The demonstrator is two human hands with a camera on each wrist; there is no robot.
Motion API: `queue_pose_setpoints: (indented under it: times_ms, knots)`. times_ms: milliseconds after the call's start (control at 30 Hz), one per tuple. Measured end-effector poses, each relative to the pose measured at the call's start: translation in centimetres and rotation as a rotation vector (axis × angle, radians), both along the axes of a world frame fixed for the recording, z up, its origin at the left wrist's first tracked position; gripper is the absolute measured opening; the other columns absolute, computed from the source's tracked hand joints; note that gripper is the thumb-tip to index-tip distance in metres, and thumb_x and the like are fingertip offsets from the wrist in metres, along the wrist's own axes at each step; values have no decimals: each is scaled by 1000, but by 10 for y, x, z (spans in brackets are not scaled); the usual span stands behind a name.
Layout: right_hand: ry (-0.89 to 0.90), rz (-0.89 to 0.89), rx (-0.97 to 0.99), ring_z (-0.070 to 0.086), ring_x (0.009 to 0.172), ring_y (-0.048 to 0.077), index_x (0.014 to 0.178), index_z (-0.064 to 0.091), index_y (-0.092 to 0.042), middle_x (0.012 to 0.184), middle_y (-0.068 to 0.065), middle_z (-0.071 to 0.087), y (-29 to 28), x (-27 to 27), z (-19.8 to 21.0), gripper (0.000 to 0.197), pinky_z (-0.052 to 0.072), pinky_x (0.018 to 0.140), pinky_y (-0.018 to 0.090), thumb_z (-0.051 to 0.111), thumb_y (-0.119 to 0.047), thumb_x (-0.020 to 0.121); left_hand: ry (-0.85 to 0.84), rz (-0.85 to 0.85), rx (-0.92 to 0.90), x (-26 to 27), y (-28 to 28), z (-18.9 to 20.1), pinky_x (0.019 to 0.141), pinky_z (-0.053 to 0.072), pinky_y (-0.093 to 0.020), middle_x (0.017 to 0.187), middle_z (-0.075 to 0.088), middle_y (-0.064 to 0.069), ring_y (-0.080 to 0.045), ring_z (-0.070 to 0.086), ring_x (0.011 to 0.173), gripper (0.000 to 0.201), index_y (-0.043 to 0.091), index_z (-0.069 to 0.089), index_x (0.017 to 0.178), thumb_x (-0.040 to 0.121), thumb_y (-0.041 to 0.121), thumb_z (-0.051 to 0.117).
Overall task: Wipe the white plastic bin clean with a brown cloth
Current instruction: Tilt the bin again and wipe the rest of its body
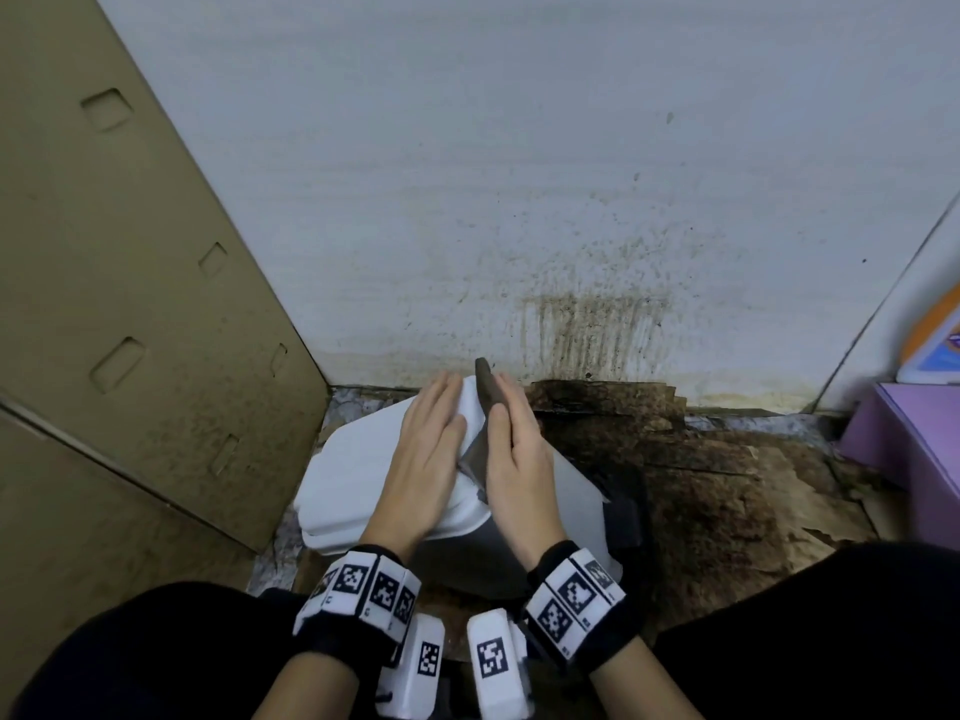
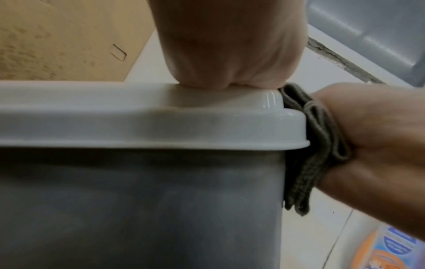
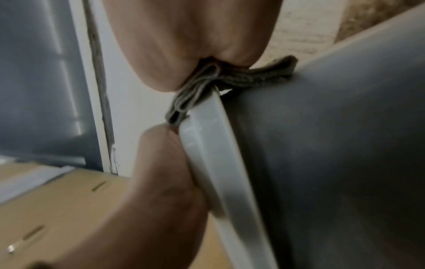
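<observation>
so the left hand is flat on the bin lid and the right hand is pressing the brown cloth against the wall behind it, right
Not quite. The left hand does lie flat on the bin lid, but the right hand presses the brown cloth against the side edge of the white plastic bin, not the wall. The left wrist view shows the folded cloth squeezed between that hand and the lid's rim.

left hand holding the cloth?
No. In the head view the left hand lies flat on the bin lid, while the right hand presses the brown cloth against the lid's edge.
</observation>
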State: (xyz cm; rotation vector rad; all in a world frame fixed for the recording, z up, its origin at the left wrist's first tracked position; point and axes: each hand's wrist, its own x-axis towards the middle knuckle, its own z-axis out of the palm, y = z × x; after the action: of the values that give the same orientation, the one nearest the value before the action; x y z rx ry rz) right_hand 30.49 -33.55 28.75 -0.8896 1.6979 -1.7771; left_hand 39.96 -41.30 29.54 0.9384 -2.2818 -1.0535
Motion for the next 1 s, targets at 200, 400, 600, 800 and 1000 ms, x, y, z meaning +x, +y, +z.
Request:
queue_pose_setpoints:
  times_ms: [200,400,600,800,1000]
  knots:
    - [79,126,112,51,130,5,143,50,-27,139,-8,57,-20,-31,8,38,39,115,35,33,-30,110,0,-1,-34,-1,-3,0,115,6,-2,165,22,16,3,16,152,48,26,29,159,112,21,34]
    - [67,125,133,57,116,1,130,58,-31,123,-12,64,-26,-41,12,31,43,110,35,35,-28,109,13,-2,-57,-7,-2,-2,112,5,0,166,24,14,4,16,151,50,25,31,159,110,30,33]
    - [140,71,89,28,147,-3,155,36,-28,159,-16,36,-6,-22,-7,46,24,124,30,33,-20,109,17,-2,-35,-11,1,0,109,6,3,159,26,19,7,18,147,48,24,32,159,111,18,36]
    - [152,-73,43,9,153,-4,159,25,-26,166,-18,18,15,21,-17,54,13,126,26,34,-13,107,36,-22,-23,-8,0,-3,111,8,1,162,26,18,8,18,148,48,24,34,158,111,17,37]
    - [200,-125,26,8,154,0,159,23,-27,167,-18,15,25,46,-22,60,12,126,30,30,-17,100,16,-15,-32,-7,-2,-2,108,6,4,161,24,17,7,17,148,47,24,33,159,112,19,35]
